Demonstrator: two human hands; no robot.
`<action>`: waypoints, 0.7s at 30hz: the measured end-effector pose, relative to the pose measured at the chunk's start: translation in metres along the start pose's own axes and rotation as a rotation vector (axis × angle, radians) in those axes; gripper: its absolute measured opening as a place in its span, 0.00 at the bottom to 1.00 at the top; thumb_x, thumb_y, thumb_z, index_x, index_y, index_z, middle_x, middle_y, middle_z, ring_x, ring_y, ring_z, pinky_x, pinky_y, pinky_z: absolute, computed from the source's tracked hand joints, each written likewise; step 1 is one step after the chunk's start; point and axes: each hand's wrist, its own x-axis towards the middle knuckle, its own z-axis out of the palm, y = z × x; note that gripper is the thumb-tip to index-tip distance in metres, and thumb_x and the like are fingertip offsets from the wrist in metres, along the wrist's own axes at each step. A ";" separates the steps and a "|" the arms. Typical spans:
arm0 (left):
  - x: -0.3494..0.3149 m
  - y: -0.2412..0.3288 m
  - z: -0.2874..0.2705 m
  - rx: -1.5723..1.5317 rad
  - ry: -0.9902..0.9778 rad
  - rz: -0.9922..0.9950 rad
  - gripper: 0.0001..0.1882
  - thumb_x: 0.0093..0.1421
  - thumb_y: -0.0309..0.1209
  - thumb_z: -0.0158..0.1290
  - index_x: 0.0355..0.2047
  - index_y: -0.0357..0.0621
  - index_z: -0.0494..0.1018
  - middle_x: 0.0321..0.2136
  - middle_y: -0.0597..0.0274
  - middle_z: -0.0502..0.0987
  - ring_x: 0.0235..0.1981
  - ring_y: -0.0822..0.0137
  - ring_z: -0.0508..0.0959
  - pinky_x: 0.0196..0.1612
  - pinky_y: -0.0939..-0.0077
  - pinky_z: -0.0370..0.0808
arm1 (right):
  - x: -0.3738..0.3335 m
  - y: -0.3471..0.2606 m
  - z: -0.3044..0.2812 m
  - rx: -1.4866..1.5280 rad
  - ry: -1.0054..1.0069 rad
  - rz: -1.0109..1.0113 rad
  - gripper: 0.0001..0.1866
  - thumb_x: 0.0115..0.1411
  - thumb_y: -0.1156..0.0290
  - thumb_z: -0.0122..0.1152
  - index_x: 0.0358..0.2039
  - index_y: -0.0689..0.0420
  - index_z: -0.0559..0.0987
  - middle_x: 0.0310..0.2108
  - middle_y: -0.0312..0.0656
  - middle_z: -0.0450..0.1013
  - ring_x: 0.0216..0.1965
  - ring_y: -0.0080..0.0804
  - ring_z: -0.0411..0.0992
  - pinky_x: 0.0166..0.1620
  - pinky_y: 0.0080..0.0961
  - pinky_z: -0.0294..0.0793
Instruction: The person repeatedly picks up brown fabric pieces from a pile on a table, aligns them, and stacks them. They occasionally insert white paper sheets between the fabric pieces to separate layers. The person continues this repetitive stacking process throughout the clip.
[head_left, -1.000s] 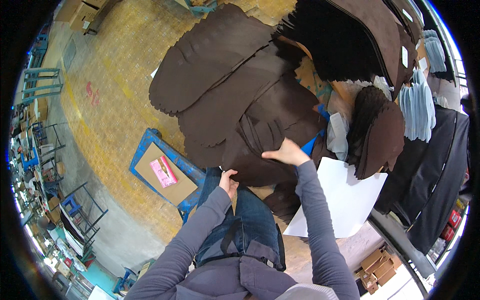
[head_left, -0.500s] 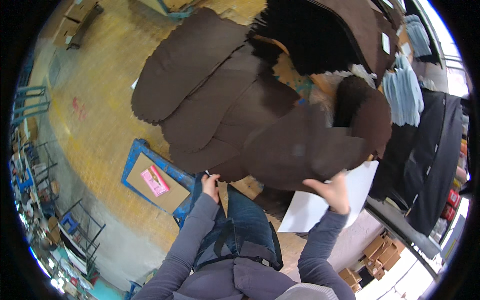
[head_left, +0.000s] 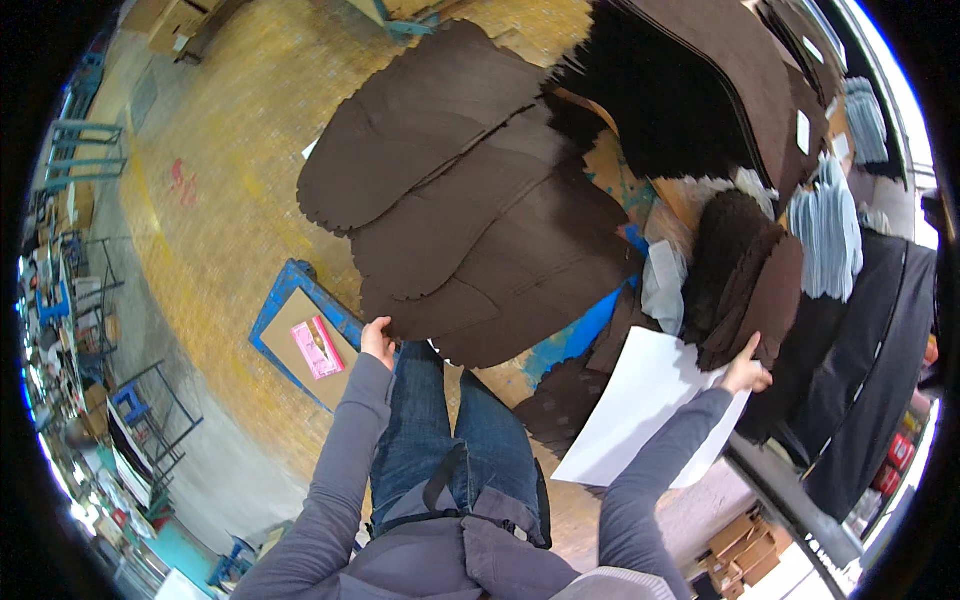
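Large brown leather-like pieces (head_left: pixel 470 230) with scalloped edges lie overlapping in front of me. At their near left corner is my left hand (head_left: pixel 379 343), its fingers closed on the edge of a piece. Farther right, a bundle of narrower dark brown pieces (head_left: pixel 735 270) stands curved on edge. My right hand (head_left: pixel 747 374) pinches the near end of the rightmost brown piece (head_left: pixel 772 300) there. Beneath my right forearm lies a white sheet (head_left: pixel 635 405), partly covered by the sleeve. More dark scalloped pieces (head_left: pixel 565 405) stick out left of the sheet.
A blue-framed stand (head_left: pixel 285 290) with a brown board and a pink packet (head_left: pixel 318 348) is at left. Stacked dark material (head_left: pixel 690 80) fills the far right, near hanging light-blue strips (head_left: pixel 825 240). A black draped sheet (head_left: pixel 860 370) lies at right. Cardboard boxes (head_left: pixel 745 545) sit lower right.
The broad brown piece near my right hand has left the middle, uncovering blue surface and the right-hand bundle. My right hand moved right and closed on a piece there; my left hand shifted left.
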 end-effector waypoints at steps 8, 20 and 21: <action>0.010 0.006 0.018 0.328 0.157 0.757 0.37 0.50 0.25 0.57 0.61 0.41 0.56 0.58 0.48 0.61 0.58 0.56 0.63 0.61 0.65 0.59 | -0.186 -0.131 -0.056 0.726 -0.167 -0.713 0.32 0.50 0.76 0.65 0.55 0.62 0.64 0.54 0.47 0.61 0.52 0.38 0.64 0.55 0.32 0.62; 0.040 0.147 0.031 -0.033 0.041 0.625 0.32 0.57 0.31 0.54 0.62 0.45 0.57 0.59 0.52 0.61 0.61 0.60 0.61 0.61 0.68 0.55 | -0.359 -0.361 0.010 0.836 -1.107 -1.182 0.21 0.57 0.68 0.59 0.50 0.64 0.71 0.52 0.51 0.68 0.55 0.45 0.66 0.57 0.32 0.63; 0.049 0.156 0.025 0.018 0.019 0.632 0.33 0.57 0.33 0.54 0.62 0.45 0.57 0.61 0.53 0.59 0.61 0.58 0.61 0.61 0.67 0.57 | -0.375 -0.378 0.027 0.829 -1.120 -1.198 0.21 0.57 0.68 0.59 0.49 0.64 0.71 0.52 0.52 0.68 0.55 0.46 0.66 0.58 0.32 0.62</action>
